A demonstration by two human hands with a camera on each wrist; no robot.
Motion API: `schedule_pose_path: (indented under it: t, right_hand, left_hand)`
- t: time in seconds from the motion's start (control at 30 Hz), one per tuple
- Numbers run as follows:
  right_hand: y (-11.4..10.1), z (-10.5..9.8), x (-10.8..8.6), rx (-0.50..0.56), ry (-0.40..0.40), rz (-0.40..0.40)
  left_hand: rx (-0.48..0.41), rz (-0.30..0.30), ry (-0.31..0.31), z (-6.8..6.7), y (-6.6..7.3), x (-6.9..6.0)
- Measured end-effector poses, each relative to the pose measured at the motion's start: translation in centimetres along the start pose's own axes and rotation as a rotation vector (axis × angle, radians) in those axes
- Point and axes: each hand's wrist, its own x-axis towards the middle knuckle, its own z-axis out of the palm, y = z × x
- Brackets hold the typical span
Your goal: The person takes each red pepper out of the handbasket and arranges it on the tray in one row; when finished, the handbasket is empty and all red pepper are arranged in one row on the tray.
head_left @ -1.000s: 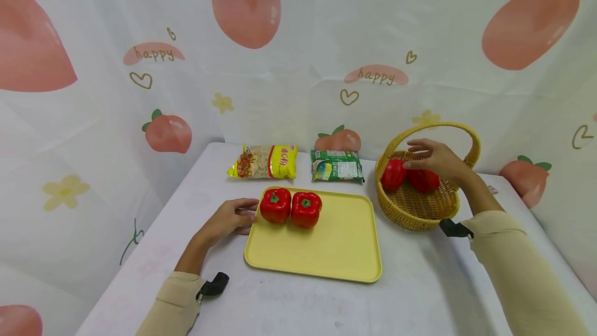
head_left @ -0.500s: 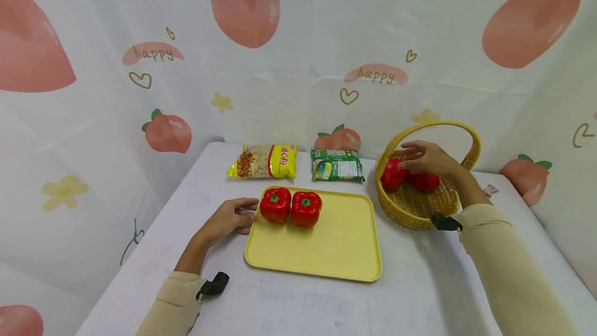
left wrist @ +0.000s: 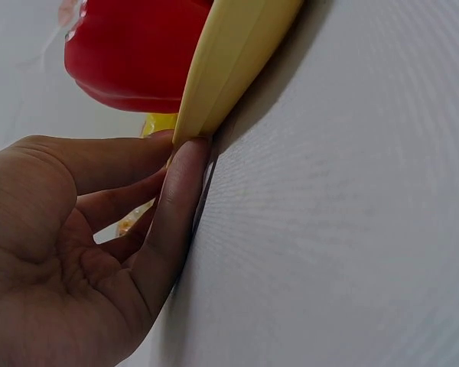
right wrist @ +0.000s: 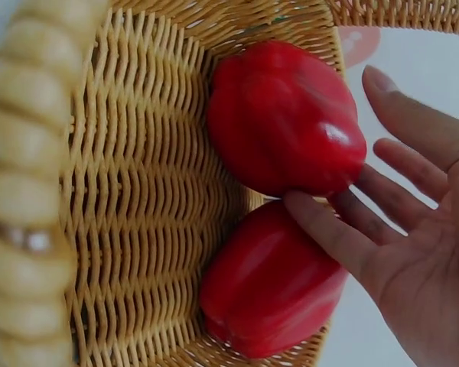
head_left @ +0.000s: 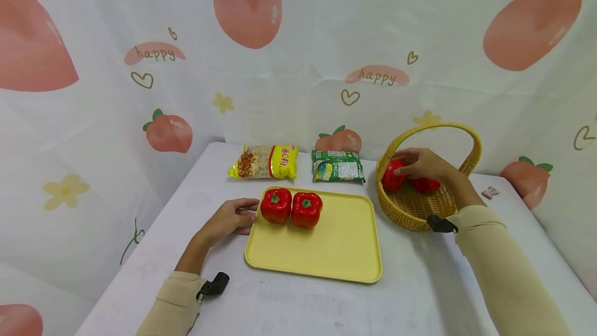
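Observation:
In the head view, my left hand (head_left: 228, 220) is at the left edge of the yellow tray (head_left: 322, 253); the left wrist view shows thumb and fingertips pinching the tray's rim. Two red bell peppers (head_left: 275, 205) stand side by side on the tray. My right hand (head_left: 428, 164) reaches under the handle of the wicker basket (head_left: 404, 219). Inside the basket are two more red peppers. In the right wrist view, extended fingers touch the upper pepper (right wrist: 287, 118), one fingertip between it and the lower pepper (right wrist: 271, 283), while the thumb stands apart from it.
Behind the tray lie a yellow bag of pasta (head_left: 266, 162) and a green packet (head_left: 338, 165). Small pink-and-white wrapped pieces (head_left: 489, 192) lie right of the basket. A printed cloth (head_left: 298, 92) hangs behind the table.
My right hand has moved left and lower into the basket, onto the left pepper. The left hand and the tray have stayed in place.

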Motion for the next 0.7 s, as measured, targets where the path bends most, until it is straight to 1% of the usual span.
schedule_pose_path:
  t: [0.2, 0.3, 0.4, 0.53, 0.7]
  right_hand:
    - [0.02, 0.2, -0.17, -0.118, 0.014, -0.04]
    - [-0.05, 0.28, -0.26, -0.165, 0.016, -0.041]
    - [-0.2, 0.35, -0.4, -0.207, 0.023, -0.022]
    - [-0.31, 0.37, -0.63, -0.246, 0.03, -0.017]
    - [-0.49, 0.48, -0.77, -0.233, 0.016, -0.04]
  left_hand:
    - [-0.003, 0.0, -0.004, 0.06, 0.0, 0.0]
    - [-0.003, 0.0, -0.003, 0.05, -0.01, 0.01]
    - [-0.001, 0.001, -0.003, 0.05, -0.03, 0.01]
    - [0.001, 0.002, -0.005, 0.02, -0.05, 0.03]
    - [0.007, 0.002, -0.001, 0.01, -0.02, -0.01]
